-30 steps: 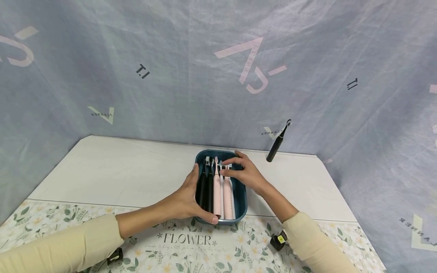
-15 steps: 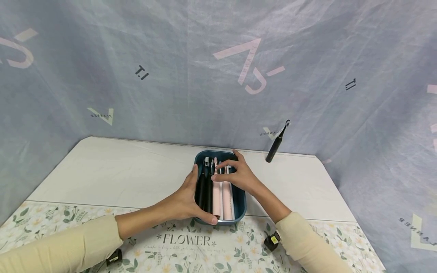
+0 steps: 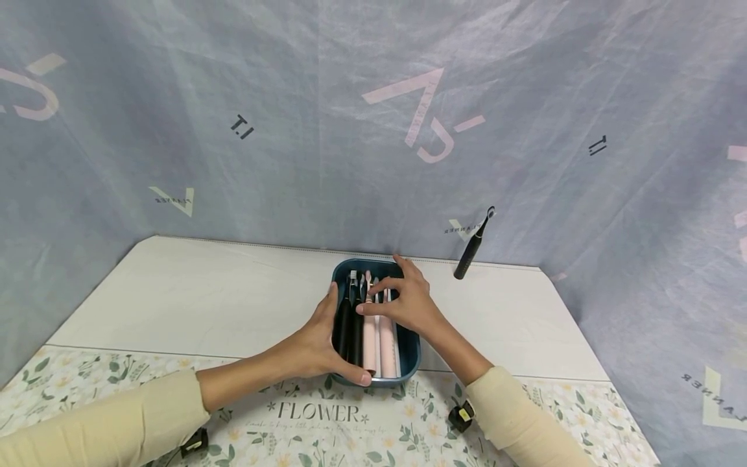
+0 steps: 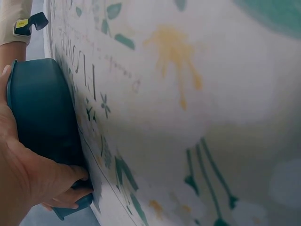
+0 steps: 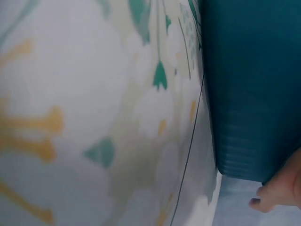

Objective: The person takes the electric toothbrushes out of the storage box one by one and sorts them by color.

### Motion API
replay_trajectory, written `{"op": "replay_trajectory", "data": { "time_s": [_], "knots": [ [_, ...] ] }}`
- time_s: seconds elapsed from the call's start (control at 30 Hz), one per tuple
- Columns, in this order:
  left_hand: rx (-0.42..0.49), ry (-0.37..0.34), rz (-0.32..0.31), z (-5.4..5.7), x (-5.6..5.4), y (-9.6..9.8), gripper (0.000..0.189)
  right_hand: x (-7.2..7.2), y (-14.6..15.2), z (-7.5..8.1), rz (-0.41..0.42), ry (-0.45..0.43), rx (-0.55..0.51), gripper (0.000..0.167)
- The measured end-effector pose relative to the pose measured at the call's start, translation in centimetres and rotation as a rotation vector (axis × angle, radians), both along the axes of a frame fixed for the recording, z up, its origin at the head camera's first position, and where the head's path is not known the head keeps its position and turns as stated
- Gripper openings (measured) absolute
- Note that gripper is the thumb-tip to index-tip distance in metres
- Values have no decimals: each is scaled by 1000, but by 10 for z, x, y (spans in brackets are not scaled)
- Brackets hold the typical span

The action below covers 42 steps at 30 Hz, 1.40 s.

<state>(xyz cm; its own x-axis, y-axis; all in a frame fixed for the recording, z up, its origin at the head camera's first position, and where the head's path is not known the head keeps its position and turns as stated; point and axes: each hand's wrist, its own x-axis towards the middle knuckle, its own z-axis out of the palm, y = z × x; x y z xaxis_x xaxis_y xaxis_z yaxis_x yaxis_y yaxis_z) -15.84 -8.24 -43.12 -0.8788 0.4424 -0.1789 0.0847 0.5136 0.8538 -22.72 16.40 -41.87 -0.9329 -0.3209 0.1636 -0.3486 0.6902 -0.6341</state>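
A dark teal bin [image 3: 410,350] stands on the table with several electric toothbrushes lying side by side in it. My left hand [image 3: 318,338] grips its left side, thumb over the near rim; in the left wrist view the fingers curl along the bin's outer wall [image 4: 42,103]. Over the brushes is my right hand [image 3: 411,303], thumb and forefinger apart above a pink toothbrush [image 3: 370,344], with another finger reaching to the far rim. The thumb tip comes close to a black toothbrush [image 3: 355,334]. Part of a second pink toothbrush [image 3: 388,347] is hidden beneath that hand.
Another black electric toothbrush [image 3: 469,256] stands upright at the back, right of the bin. The table has a white rear strip [image 3: 245,292] and a floral front cloth [image 3: 327,434]. A blue-grey curtain [image 3: 280,130] hangs behind and at both sides.
My right hand has moved left and slightly nearer across the brushes, from the right-hand ones toward the black ones. The left hand keeps its grip, and the bin stays in place.
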Motion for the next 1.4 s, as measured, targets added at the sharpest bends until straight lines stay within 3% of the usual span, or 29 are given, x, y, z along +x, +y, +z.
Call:
{"op": "replay_trajectory", "data": {
  "time_s": [0.23, 0.43, 0.67, 0.9, 1.07, 1.27, 1.4],
  "knots": [
    [-1, 5, -11, 0, 1, 2, 179, -1, 2, 2, 48, 82, 74, 39],
    [9, -10, -14, 1, 0, 2, 177, -2, 0, 3, 83, 62, 157, 48],
    [8, -22, -8, 0, 0, -1, 177, -3, -8, 5, 90, 35, 330, 69],
    [17, -8, 4, 0, -1, -1, 179, -3, -12, 7, 90, 24, 469, 80],
    [14, -15, 6, 0, 0, -1, 179, -6, -10, 8, 111, -13, 464, 79],
    [4, -4, -3, 0, 0, -1, 178, -9, -8, 15, 117, -106, 359, 69],
    [-2, -9, -1, -1, 0, -1, 178, -7, -12, 14, 87, -95, 382, 74]
  ]
}}
